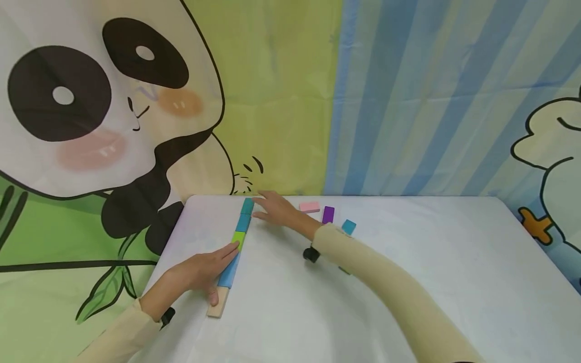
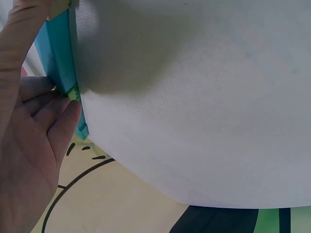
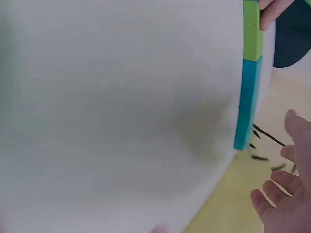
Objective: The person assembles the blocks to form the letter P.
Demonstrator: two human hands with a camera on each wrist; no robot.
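Note:
A straight row of blocks runs along the left part of the white table: a teal block [image 1: 247, 205] at the far end, then a blue block [image 1: 243, 223], a lime green block [image 1: 238, 236], a longer blue block [image 1: 228, 273] and a plain wooden block [image 1: 218, 308] nearest. My left hand [image 1: 199, 272] lies along the row's left side, fingertips at the green block and thumb over the wooden one. Beside the teal end, my right hand [image 1: 282, 210] spreads its fingers and holds nothing. The right wrist view shows its loose fingers [image 3: 275, 191] apart from the row.
Right of the row lie a pink block [image 1: 309, 207], a purple block [image 1: 328, 215] and a blue block [image 1: 349, 227]. A green piece [image 1: 345, 270] is mostly hidden by the right sleeve [image 1: 386, 282]. A printed curtain [image 1: 281, 101] hangs behind the table's back edge.

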